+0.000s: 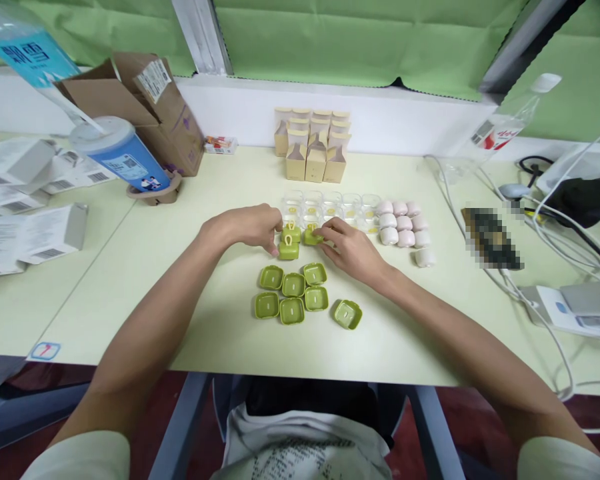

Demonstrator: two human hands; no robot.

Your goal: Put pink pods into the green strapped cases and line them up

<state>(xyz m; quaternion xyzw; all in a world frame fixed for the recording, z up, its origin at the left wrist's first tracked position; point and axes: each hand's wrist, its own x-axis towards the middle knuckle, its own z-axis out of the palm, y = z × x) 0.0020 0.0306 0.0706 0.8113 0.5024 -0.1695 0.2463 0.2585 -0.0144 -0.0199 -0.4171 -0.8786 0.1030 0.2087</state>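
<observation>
My left hand [257,227] rests beside a short row of green lidded pieces with pale yellow loops [289,248]. Its thumb and index finger are apart and touch, or nearly touch, the left side of the row. Between the fingertips of my right hand [354,252] is another green piece with a yellow loop [311,235], low over the table or on it. Closer to me lie several open green square cups [293,285], hollow side up. One more green cup [348,314] sits apart to the right.
Behind the hands stand rows of clear plastic cups [332,200] with yellow centres. Pale pink and white rounded pieces [405,238] sit to their right. Small open cartons [316,163] stand by the wall. A blue drink cup [130,163] and white boxes [53,233] are left; cables [450,193] run right.
</observation>
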